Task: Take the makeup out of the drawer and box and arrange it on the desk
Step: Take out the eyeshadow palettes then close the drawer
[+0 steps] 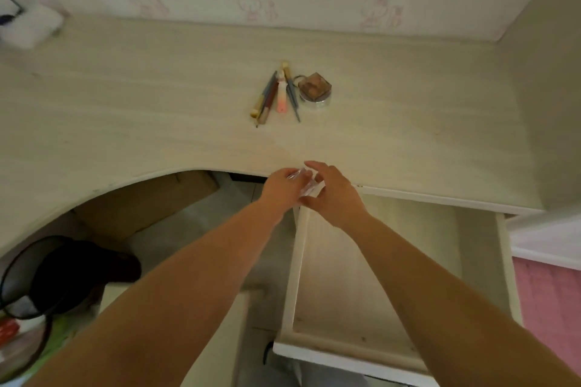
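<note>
Both hands meet at the desk's front edge, above the far left corner of the open drawer [361,276]. My left hand [281,187] and my right hand [331,192] together grip a small clear, shiny item [306,185], mostly hidden by the fingers. What shows of the drawer's inside is bare wood. Farther back on the desk [157,104] lie several makeup pencils and a pink-tipped tube [276,94] side by side. A round clear compact [315,89] with brownish contents stands just right of them.
A white box-like object [30,27] sits at the desk's far left by the wall. Below the desk cutout are a cardboard box [141,207] and a round bin with a black liner [47,276]. A pink surface [548,295] lies at the right.
</note>
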Demonstrator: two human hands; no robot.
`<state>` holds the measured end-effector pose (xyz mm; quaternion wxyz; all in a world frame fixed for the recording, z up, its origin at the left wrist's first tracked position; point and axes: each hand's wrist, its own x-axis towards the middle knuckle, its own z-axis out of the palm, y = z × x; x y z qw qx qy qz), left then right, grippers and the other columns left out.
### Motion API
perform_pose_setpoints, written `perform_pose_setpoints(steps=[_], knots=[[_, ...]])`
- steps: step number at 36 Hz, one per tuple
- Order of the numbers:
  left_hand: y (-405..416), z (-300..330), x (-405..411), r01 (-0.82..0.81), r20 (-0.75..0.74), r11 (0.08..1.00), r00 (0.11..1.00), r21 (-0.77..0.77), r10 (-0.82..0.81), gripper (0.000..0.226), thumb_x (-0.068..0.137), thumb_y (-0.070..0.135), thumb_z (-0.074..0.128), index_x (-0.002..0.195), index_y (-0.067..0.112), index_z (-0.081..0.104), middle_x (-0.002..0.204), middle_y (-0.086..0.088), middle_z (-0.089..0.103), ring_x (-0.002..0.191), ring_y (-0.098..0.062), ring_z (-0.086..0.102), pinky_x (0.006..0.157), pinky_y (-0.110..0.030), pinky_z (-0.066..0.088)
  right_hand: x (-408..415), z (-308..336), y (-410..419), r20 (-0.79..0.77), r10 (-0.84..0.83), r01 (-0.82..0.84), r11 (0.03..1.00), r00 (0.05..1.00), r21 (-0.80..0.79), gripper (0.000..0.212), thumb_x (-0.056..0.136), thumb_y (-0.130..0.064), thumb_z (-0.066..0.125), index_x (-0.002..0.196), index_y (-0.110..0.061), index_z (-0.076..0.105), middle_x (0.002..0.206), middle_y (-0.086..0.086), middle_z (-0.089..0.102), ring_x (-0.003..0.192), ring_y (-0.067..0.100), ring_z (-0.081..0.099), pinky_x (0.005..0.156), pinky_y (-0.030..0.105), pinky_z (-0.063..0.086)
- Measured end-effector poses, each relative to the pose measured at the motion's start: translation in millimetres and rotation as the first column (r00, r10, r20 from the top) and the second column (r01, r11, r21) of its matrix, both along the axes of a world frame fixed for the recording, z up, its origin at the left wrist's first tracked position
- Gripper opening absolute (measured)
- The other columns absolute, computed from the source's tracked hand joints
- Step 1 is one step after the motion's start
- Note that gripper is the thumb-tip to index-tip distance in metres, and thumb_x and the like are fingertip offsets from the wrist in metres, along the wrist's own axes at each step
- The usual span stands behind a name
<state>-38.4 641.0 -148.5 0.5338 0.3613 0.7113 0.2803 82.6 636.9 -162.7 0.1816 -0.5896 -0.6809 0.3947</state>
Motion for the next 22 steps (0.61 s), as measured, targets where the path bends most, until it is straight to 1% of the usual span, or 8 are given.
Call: perform_pose_setpoints(steps=[3,5,11,13,16,18,20,22], knots=[[28,0,4,-0.007,-0.041,1.000,0.999,-0.007,0.006,0.029,0.091,0.028,0.057,0.111,0.009,0.066,0.106,-0.011,0.068,0.096,-0.026,0.065,0.082,-0.037,0.056,0,-3,33,0.081,0.074,-0.079,0.995,0.994,0.058,0.064,0.072,-0.034,0.078,0.129,-0.026,0.049,0.112,0.004,0.054,0.099,0.024,0.060,0.085,0.037,0.051],[46,-3,4,-0.015,-0.050,1.000,0.999,-0.025,0.013,0.026,0.089,0.028,0.057,0.107,0.012,0.068,0.104,-0.011,0.069,0.096,-0.026,0.066,0.086,-0.039,0.055,2,-7,53,0.110,0.109,-0.116,0.991,0.988,0.061,0.061,0.073,-0.035,0.077,0.128,-0.025,0.051,0.112,0.004,0.054,0.100,0.023,0.060,0.086,0.036,0.050],[83,-11,1,-0.214,0.234,0.976,0.948,-0.032,0.216,0.012,0.093,0.011,0.055,0.101,0.009,0.065,0.103,-0.016,0.064,0.093,-0.026,0.061,0.093,-0.042,0.051,6,-17,102,0.153,0.069,-0.081,0.994,0.986,0.073,0.051,0.078,-0.028,0.068,0.126,-0.021,0.054,0.108,0.005,0.059,0.097,0.023,0.058,0.087,0.033,0.047],[92,-17,0,-0.241,0.227,0.971,0.945,0.003,0.234,0.017,0.094,0.006,0.051,0.105,0.007,0.063,0.108,-0.017,0.064,0.100,-0.029,0.061,0.095,-0.044,0.050,6,-20,112,0.148,0.037,-0.047,0.997,0.988,0.063,0.050,0.077,-0.029,0.069,0.125,-0.020,0.055,0.107,0.004,0.060,0.096,0.021,0.058,0.085,0.031,0.045],[102,-26,-3,-0.155,-0.065,0.984,0.985,0.088,0.161,0.032,0.092,0.009,0.050,0.123,0.013,0.061,0.122,-0.009,0.062,0.111,-0.024,0.058,0.099,-0.037,0.047,8,-24,125,0.178,-0.046,0.037,0.998,0.983,0.054,0.051,0.077,-0.032,0.067,0.125,-0.022,0.053,0.108,0.001,0.060,0.100,0.019,0.057,0.084,0.030,0.043],[105,-27,-6,-0.103,-0.245,0.985,0.960,0.138,0.134,0.035,0.093,0.012,0.048,0.127,0.018,0.058,0.127,-0.006,0.059,0.117,-0.021,0.054,0.101,-0.026,0.040,10,-27,130,0.212,-0.091,0.079,0.995,0.973,0.063,0.051,0.078,-0.033,0.066,0.126,-0.023,0.052,0.111,0.001,0.059,0.105,0.020,0.055,0.086,0.031,0.042],[108,-30,-10,-0.028,-0.376,0.982,0.921,0.185,0.097,0.035,0.094,0.016,0.048,0.128,0.020,0.057,0.129,-0.005,0.057,0.118,-0.019,0.053,0.092,-0.015,0.034,11,-28,134,0.249,-0.100,0.084,0.994,0.963,0.076,0.051,0.079,-0.033,0.065,0.127,-0.023,0.051,0.115,0.002,0.058,0.109,0.021,0.053,0.088,0.032,0.042],[111,-33,-12,0.049,-0.479,0.977,0.876,0.206,0.057,0.034,0.094,0.019,0.049,0.127,0.022,0.057,0.126,-0.006,0.057,0.116,-0.020,0.053,0.090,-0.017,0.035,10,-29,136,0.284,-0.097,0.076,0.993,0.954,0.085,0.050,0.081,-0.035,0.063,0.128,-0.022,0.050,0.117,0.002,0.057,0.111,0.021,0.051,0.088,0.033,0.042]])
